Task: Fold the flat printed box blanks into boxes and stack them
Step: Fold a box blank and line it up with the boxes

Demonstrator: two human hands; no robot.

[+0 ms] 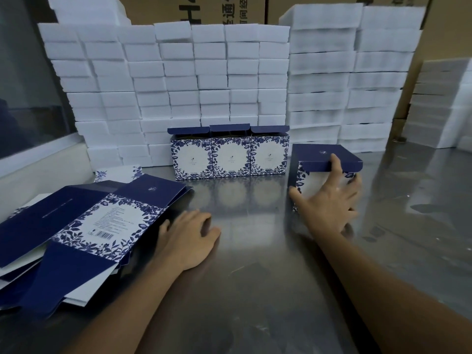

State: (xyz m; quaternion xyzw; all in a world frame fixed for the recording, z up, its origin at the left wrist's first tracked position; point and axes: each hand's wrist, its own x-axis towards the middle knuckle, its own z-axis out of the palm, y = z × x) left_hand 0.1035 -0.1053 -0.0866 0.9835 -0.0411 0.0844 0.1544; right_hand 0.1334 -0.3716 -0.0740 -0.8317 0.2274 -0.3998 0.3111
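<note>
1. three folded boxes (231, 155) stand in a row on the desk (255, 251), beyond and between the two hands, touching side by side, their printed faces toward the person and their top flaps up and not yet tucked.
2. a fourth box (325, 169) sits under the right hand (329, 203), just to the right of the row and a little nearer; it looks folded, with its dark blue lid flap lying over the top.
3. the right hand is spread wide over that box's near face: one finger reaches up over the lid's front edge, the thumb lies at the box's left edge, the other fingers wrap toward the right side. whether it is pressing the lid closed or sliding the box toward the row i cannot tell for sure.
4. the left hand (187, 238) lies on the desk, fingers loosely curved, holding nothing; its thumb side is just beside the right edge of the pile of flat blanks (84, 233).
5. the top blank lies printed side up, barcode panel showing, its long axis running from near the left forearm away and to the right toward the row.
6. judged from this, four boxes are formed; a sizeable pile of blanks to the left of the left hand is left to fold, and nothing is stacked upward yet.
</note>
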